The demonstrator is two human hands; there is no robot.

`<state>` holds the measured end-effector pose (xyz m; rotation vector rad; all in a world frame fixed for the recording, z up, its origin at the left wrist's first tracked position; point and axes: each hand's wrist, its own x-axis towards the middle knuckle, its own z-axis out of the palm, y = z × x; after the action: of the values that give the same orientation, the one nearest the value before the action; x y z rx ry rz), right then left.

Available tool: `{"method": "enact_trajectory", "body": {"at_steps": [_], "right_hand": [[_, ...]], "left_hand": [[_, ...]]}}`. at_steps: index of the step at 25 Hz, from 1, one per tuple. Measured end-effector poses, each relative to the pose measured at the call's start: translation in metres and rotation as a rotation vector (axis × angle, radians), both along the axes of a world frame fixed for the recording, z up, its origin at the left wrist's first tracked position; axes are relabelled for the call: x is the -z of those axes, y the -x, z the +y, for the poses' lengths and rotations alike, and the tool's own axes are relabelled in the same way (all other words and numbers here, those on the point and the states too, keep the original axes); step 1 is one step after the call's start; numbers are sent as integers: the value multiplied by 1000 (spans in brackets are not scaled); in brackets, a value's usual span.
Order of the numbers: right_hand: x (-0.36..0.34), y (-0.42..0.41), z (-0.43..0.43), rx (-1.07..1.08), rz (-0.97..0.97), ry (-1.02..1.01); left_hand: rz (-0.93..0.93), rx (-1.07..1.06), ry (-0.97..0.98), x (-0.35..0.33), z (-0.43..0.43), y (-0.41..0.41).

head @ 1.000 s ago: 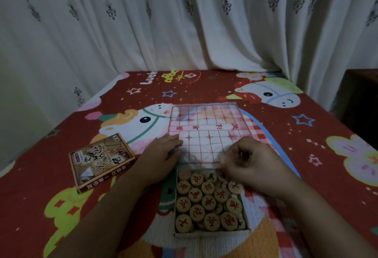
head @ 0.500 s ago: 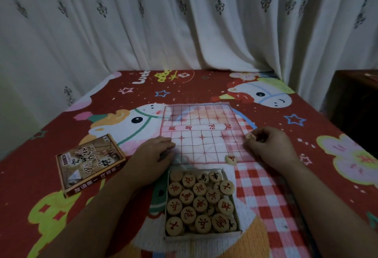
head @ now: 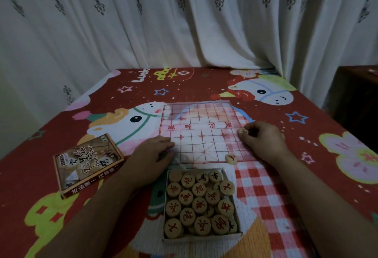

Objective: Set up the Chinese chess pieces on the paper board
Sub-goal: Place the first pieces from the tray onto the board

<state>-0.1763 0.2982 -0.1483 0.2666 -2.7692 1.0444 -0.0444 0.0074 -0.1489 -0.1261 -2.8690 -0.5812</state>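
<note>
The thin paper board [head: 201, 132] with a red grid lies on the red patterned cloth. One round wooden piece [head: 231, 158] with a red character sits at the board's near right corner. My right hand [head: 263, 139] pinches another wooden piece [head: 243, 131] at the board's right edge, near the river line. My left hand [head: 153, 156] lies flat with its fingers on the board's near left corner. An open white box [head: 204, 236] just below the board holds several wooden pieces [head: 199, 204] marked in red and black.
The box lid [head: 88, 167] with a printed picture lies to the left of my left forearm. A white curtain [head: 184, 22] hangs behind the table. A dark wooden piece of furniture [head: 356, 104] stands at the right.
My right hand came out of the box, set one piece at the board's near right corner, and moved up the right edge with another piece. My left hand stayed put.
</note>
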Motion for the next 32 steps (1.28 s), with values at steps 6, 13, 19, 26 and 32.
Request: {"method": "enact_trajectory", "body": {"at_steps": [6, 13, 19, 26, 32], "right_hand": [[-2, 0, -1, 10, 6, -104], [-12, -32, -1, -122, 41, 209], [-42, -80, -25, -505, -60, 186], [-50, -124, -77, -691, 68, -173], [-40, -135, -101, -669, 116, -220]], "left_hand": [[2, 9, -9, -2, 1, -1], [1, -2, 7, -2, 1, -1], [-11, -2, -8, -3, 1, -2], [-18, -12, -19, -4, 3, -2], [-18, -14, -34, -5, 5, -2]]}}
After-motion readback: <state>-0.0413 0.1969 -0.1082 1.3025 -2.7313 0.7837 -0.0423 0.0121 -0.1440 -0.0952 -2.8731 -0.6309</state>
